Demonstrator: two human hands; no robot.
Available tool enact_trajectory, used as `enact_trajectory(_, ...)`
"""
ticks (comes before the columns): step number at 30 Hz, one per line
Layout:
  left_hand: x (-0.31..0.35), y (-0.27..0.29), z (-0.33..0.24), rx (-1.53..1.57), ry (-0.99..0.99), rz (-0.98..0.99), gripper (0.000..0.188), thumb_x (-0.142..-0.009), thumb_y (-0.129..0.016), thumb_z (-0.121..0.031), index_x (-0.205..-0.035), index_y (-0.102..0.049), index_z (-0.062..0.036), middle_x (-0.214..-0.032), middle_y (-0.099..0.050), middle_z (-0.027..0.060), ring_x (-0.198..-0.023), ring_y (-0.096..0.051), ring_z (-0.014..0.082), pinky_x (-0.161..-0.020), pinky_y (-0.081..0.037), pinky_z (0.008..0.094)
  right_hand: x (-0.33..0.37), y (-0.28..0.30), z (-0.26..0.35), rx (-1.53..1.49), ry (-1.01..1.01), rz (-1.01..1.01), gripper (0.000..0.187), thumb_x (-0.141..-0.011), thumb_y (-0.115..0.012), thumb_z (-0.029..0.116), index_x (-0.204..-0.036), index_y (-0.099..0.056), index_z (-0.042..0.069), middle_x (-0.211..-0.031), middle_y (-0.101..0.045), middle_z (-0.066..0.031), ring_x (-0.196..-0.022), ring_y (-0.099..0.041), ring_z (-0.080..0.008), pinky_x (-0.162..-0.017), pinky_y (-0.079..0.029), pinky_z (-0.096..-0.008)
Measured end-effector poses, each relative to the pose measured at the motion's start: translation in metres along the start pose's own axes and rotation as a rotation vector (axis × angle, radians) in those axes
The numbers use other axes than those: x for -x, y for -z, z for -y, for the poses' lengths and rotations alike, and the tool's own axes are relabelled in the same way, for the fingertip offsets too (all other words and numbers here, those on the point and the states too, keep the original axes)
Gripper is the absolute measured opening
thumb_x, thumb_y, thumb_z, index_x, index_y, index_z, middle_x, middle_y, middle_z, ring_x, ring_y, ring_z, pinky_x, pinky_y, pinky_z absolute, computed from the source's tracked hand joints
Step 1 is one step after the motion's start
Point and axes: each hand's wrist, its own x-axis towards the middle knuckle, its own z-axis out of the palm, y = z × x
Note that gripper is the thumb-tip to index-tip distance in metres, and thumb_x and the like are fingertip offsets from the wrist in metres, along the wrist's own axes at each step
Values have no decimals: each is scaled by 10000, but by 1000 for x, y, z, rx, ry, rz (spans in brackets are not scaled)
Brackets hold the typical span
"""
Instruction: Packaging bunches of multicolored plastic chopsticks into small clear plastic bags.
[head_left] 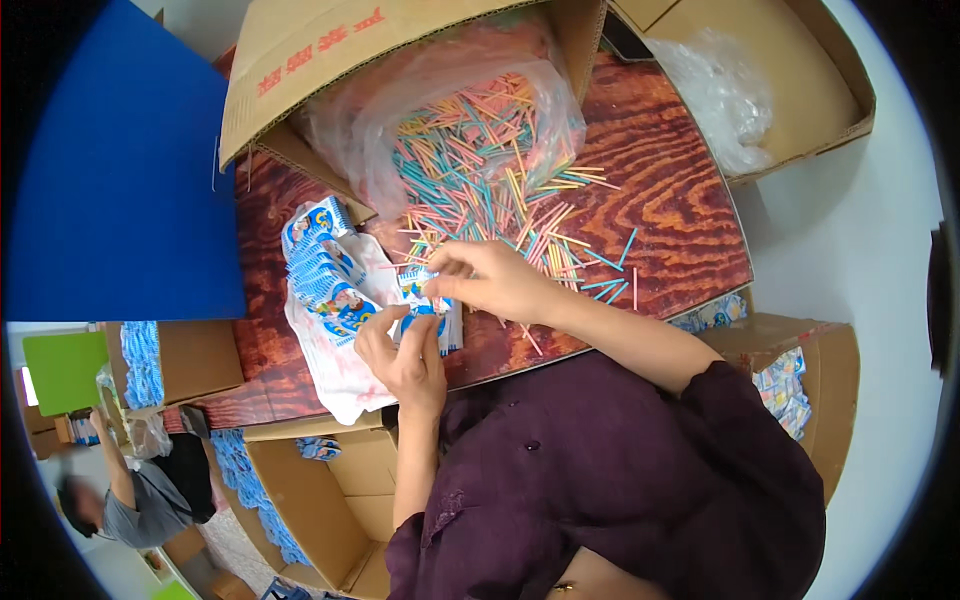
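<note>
A small blue-and-white printed packet [428, 300] lies between my hands near the table's front edge. My left hand [405, 360] is closed on the packet's near side, thumb and fingers pinching it. Above it, my right hand [492, 280] has curled fingers pressed together at the packet's far end; whether a stick is between them is hidden. Further left, a fanned row of similar packets [330, 270] rests on a white cloth [335, 365]. Just beyond my right hand spreads a loose pile of thin pink, yellow and blue-green sticks [480, 205].
A tipped cardboard box [400, 50] with a clear plastic liner [370, 120] spills the sticks. Another carton [810, 70] holds clear plastic. A blue panel [120, 170] stands left. Open boxes with packets [300, 480] sit below the table [680, 150]. Another person [160, 495] works at lower left.
</note>
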Motion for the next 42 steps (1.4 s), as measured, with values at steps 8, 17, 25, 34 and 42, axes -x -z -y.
enact_trajectory(8, 0, -6, -7, 119, -80, -33, 187, -720, -706, 21, -887, -675, -59, -1256, -487, 155, -1160, -485, 313, -866, -463, 388, -8, -8, -16, -179, 87, 73, 92, -814, -631, 14, -879, -578, -25, -786, -582, -16, -732, -531, -74, -648, -444, -251)
enact_trajectory(17, 5, -18, 5, 646, 512, 19, 47, -874, -593, -2, -840, -587, 29, -683, -549, 11, -612, -461, 56, -549, -390, 208, 3, -4, -17, -137, 45, -77, 75, -853, -608, 30, -802, -577, -15, -721, -558, 10, -633, -462, -36, -538, -373, -222)
enact_trajectory(25, -7, -27, 4, 743, 554, 261, 92, -896, -589, -57, -870, -602, 30, -723, -566, -8, -654, -478, 41, -571, -400, 204, -9, 12, -26, 109, 132, -262, 128, -816, -631, 128, -817, -591, 6, -680, -562, -132, -592, -524, -215, -554, -396, -346)
enact_trajectory(34, -5, -22, 7, 855, 662, 182, 106, -914, -569, -72, -919, -603, 28, -797, -584, -16, -718, -495, 29, -636, -395, 172, -87, 128, -41, 726, 282, -410, 186, -857, -547, 86, -1008, -627, 12, -931, -635, -107, -858, -621, -247, -777, -489, -359)
enact_trajectory(42, -3, -24, 7, 945, 668, 177, 96, -914, -569, -60, -944, -605, 24, -829, -603, -9, -730, -511, 31, -646, -410, 173, -114, 165, -50, 1404, 591, -314, 350, -757, -476, -2, -1085, -588, 43, -1112, -579, -126, -1133, -481, -308, -929, -357, -441)
